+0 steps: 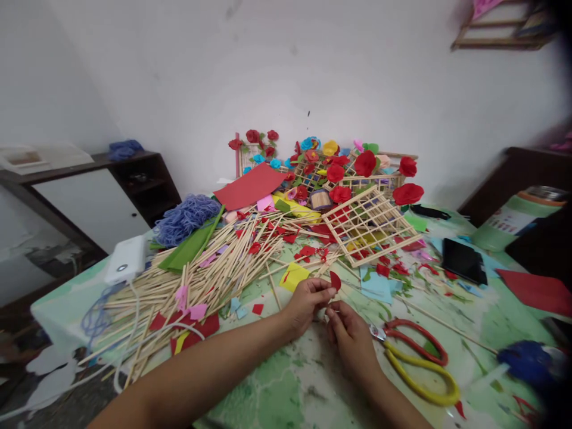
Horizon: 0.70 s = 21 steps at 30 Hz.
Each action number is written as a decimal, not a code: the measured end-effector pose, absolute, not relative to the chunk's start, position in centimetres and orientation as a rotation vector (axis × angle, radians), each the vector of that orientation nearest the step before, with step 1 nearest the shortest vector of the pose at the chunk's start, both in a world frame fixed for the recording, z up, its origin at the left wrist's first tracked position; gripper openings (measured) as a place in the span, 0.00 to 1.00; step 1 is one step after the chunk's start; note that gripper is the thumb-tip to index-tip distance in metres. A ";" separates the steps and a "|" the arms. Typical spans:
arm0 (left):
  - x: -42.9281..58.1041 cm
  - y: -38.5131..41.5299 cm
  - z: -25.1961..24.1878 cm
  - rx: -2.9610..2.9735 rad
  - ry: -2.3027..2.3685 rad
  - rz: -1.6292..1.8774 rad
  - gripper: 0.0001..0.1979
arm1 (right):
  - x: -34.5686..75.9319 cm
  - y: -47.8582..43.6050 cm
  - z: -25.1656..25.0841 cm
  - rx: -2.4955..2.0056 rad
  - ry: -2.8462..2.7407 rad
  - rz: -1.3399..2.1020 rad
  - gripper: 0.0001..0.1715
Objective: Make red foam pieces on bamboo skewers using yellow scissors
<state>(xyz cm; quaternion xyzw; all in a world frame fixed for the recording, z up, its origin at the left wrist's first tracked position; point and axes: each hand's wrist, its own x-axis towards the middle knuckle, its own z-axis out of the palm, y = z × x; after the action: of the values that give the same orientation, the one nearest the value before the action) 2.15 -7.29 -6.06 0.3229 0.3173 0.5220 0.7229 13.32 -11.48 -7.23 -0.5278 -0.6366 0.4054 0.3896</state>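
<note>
A small red paper petal (335,280) is pinched between the thumb and fingers of my left hand (309,302), above the table's front middle. Just to its right, my right hand (348,330) is closed, its fingertips pressed together close to the left fingers. Whatever the right fingers hold is too small to make out. Scissors (422,363) with one red and one yellow handle lie beside my right hand, their blades partly hidden behind it. Beyond my hands are a yellow paper piece (294,276) and a light blue paper piece (376,286).
Thin wooden sticks (223,256) are heaped at left, near blue yarn (187,217) and a white power bank (127,260) with a cable. A wooden lattice (373,226) and red paper flowers (365,163) stand behind. A phone (465,261) and a green bottle (513,220) are at right.
</note>
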 end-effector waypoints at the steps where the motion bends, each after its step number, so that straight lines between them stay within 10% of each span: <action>1: 2.2 -7.3 -6.1 0.722 0.707 1.155 0.11 | 13.4 -11.4 -7.4 -1.342 -1.634 1.016 0.15; 21: 1.9 -7.2 -6.5 0.978 0.936 1.272 0.14 | 13.1 -11.4 -7.9 -1.329 -1.788 0.897 0.11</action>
<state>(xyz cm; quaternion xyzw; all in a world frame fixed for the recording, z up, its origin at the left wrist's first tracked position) 1.88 -7.20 -6.45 0.4216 0.4037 0.5484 0.5988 13.10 -11.41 -7.92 -0.5159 -0.6942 0.3482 0.3616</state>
